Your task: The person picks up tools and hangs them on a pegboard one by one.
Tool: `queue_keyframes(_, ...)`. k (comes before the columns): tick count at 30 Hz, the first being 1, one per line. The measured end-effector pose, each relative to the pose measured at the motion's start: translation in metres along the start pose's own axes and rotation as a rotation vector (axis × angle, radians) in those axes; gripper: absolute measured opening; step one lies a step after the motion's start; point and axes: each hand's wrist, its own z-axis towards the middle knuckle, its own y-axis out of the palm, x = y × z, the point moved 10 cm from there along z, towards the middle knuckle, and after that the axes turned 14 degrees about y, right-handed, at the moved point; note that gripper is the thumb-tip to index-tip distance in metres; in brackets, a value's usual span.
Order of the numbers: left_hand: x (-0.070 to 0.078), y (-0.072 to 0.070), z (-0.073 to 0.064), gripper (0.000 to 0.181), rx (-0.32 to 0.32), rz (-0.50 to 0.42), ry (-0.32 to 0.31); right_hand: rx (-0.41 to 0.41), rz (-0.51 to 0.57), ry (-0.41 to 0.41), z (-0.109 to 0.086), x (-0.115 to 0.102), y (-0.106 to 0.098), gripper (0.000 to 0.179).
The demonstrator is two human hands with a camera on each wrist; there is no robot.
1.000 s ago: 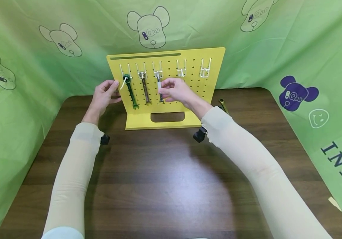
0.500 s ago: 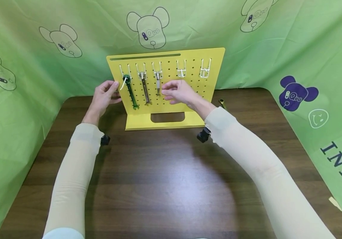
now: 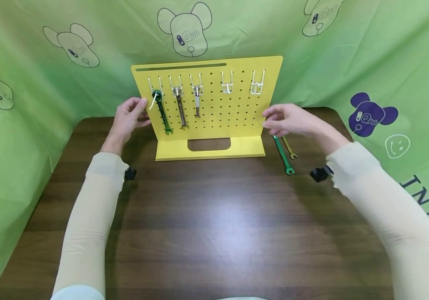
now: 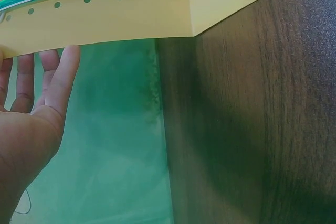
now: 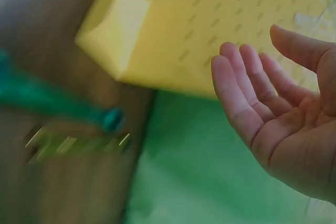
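Note:
My left hand point(image 3: 126, 118) pinches the left edge of the yellow pegboard point(image 3: 229, 123), thumb in front and other fingers behind. A dark green wrench point(image 3: 163, 114), a brownish metal wrench point(image 3: 181, 109) and a shorter silver wrench point(image 3: 197, 103) hang in a row from its hooks. Off the board's right edge hovers my right hand point(image 3: 294, 120), fingers loosely bent and nothing in them. Below it on the table lie a green wrench point(image 3: 283, 156) and a gold wrench point(image 3: 289, 148), their upper ends hidden by the hand. Both are blurred in the right wrist view.
Two white wire hooks, one mid-right point(image 3: 227, 85) and one far right point(image 3: 257, 85), carry no wrench. The brown wooden table point(image 3: 199, 216) stretches in front of the board. A green printed curtain point(image 3: 116, 41) encloses the back and sides.
My right hand let go of the silver wrench, which now hangs on its hook, and moved right past the board toward the wrenches on the table. The left hand stayed at the board's edge.

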Motion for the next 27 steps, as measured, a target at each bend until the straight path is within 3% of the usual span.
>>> queue_keyframes(6, 0.0, 0.0, 0.001, 0.03, 0.004, -0.013, 0.002, 0.101, -0.095, 0.079, -0.007, 0.078, -0.018, 0.065)
queue_keyframes(11, -0.002, 0.0, 0.002, 0.031, 0.004, -0.019, -0.002, 0.141, -0.122, 0.134, -0.002, 0.117, -0.018, 0.076)
queue_keyframes(18, 0.0, -0.001, 0.002, 0.034, 0.004, -0.005, -0.011, 0.16, -0.09, 0.197, 0.015, 0.138, -0.016, 0.085)
queue_keyframes(27, -0.002, -0.001, 0.0, 0.032, 0.003, -0.002, -0.017, 0.167, -0.041, 0.257, 0.023, 0.146, -0.017, 0.068)
